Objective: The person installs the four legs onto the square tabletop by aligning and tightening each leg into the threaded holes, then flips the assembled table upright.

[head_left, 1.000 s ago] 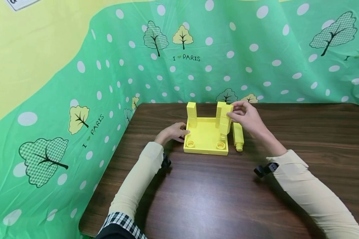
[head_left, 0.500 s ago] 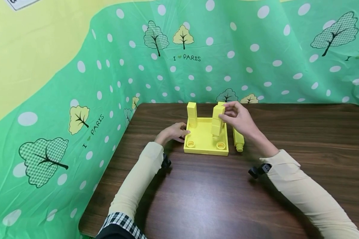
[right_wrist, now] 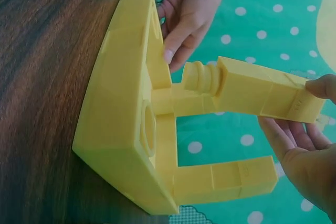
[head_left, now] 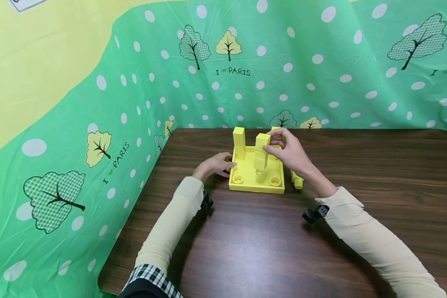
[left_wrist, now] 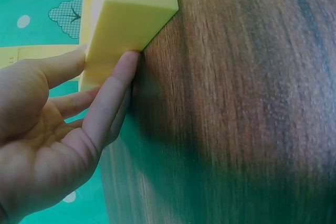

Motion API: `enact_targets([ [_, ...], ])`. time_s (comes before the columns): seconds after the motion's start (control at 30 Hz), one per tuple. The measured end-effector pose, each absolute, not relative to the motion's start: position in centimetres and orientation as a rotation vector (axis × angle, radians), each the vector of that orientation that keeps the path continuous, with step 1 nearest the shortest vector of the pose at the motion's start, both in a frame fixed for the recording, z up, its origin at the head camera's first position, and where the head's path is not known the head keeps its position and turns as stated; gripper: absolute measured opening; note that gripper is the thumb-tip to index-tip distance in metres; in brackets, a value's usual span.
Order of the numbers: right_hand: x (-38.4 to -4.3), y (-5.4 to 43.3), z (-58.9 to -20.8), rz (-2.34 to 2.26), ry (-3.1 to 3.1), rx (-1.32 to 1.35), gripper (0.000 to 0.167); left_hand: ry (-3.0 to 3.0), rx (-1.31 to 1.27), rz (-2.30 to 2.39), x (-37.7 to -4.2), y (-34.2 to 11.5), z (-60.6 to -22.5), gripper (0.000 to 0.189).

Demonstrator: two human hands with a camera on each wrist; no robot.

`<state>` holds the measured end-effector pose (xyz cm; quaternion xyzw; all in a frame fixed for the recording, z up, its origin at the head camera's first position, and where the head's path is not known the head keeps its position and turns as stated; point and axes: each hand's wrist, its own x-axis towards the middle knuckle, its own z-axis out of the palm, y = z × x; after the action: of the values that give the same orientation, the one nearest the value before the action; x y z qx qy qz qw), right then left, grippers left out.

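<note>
A square yellow base with a raised rim (head_left: 256,189) lies on the table, its inner side up. My left hand (head_left: 217,164) grips its left edge, thumb over the rim and fingers along the outer side. My right hand (head_left: 291,152) pinches a square yellow leg (head_left: 261,154) near its top. In the right wrist view its threaded end (right_wrist: 201,78) hangs apart from the base. Two round sockets (head_left: 237,179) show at the near corners. At the far-left corner a leg (head_left: 239,141) stands upright; another, far right, is mostly hidden by my right hand.
Another yellow leg with a threaded end (head_left: 298,182) lies right of the base, partly under my right hand. The dark wooden table (head_left: 246,240) reaches back to a green patterned cloth (head_left: 305,62). A black wrist camera (head_left: 316,214) sits at my right cuff.
My right hand has carried the held leg leftward, from the base's right side to above its middle. My left hand and the base have stayed put.
</note>
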<state>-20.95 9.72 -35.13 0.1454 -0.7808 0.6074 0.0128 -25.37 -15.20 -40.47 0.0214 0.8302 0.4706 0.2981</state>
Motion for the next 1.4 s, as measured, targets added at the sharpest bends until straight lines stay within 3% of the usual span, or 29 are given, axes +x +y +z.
enact_targets([
  [1.07,-20.6,5.4,-36.5,1.905,-2.44,0.693,0.043,2.183,0.053,1.259,-25.6,-15.2,-40.4,0.05],
  [1.4,-18.9,4.4,-34.8,1.948,-2.423,0.749,0.039,2.195,0.044,1.247,-25.4,-15.2,-40.2,0.04],
])
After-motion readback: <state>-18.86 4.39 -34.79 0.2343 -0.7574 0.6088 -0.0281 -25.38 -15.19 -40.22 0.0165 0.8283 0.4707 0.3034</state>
